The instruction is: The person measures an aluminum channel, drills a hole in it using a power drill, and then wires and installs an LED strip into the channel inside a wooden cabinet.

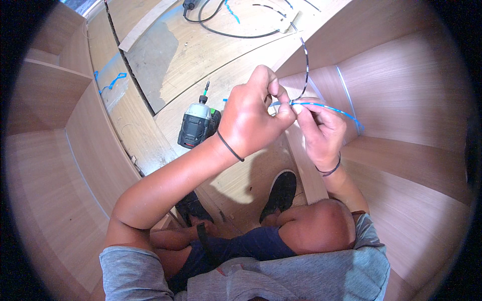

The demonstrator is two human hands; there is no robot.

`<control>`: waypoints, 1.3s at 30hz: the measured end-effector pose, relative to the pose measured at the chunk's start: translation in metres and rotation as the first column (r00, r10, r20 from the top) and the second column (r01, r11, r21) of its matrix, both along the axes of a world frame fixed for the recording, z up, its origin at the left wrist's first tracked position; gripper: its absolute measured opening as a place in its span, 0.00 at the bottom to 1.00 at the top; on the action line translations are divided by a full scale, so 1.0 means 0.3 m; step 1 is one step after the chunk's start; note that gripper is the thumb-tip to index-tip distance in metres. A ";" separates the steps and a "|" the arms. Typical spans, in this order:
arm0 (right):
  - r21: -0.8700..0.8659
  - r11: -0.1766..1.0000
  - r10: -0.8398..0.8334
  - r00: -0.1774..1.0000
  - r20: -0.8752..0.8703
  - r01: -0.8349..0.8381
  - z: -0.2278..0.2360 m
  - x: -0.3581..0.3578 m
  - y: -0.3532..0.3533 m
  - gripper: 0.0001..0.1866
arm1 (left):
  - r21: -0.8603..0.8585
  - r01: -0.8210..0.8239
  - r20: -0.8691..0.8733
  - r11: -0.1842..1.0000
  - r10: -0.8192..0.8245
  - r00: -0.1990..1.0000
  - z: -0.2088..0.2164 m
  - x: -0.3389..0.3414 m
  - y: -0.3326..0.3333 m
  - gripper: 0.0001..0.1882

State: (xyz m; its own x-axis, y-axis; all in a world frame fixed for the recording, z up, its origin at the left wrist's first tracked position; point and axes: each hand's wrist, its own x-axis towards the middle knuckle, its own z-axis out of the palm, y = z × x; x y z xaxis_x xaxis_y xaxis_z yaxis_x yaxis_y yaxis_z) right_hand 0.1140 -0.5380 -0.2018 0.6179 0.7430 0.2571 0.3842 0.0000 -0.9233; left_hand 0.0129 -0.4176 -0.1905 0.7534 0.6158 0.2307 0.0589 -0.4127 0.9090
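My left hand [257,113] is closed in a pinch, thumb against fingertips, on a thin blue wire-like strand [331,108]. Thumb and fingers of my right hand [323,125] pinch the same strand just beside it, so the hands almost touch. From between them the blue strand curves right toward the cabinet wall, and a short piece shows left of the left hand. A thin black cable with white patches [307,62] comes down from the far side and meets the strand at my fingertips. My fingers hide how the two join.
A cordless driver [197,123] with a bit fitted lies on the wooden floor [221,175] left of my hands. Beyond it are a black cable [236,36], a wood strip [145,25] and blue scraps [118,78]. Wood-grain cabinet panels [401,90] stand on both sides.
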 end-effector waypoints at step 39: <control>0.078 0.995 0.066 0.997 0.027 -0.068 -0.028 0.024 0.034 0.04 | -0.780 0.193 0.074 0.596 -0.219 0.973 -0.064 0.004 0.014 0.07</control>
State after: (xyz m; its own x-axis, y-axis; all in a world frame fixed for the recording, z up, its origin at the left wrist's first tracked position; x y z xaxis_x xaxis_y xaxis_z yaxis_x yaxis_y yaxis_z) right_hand 0.1213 -0.5278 -0.2103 0.5603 0.7592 0.3311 0.4030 0.0993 -0.9098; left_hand 0.0142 -0.4135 -0.2097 0.8810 0.3804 -0.2813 0.0929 0.4439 0.8913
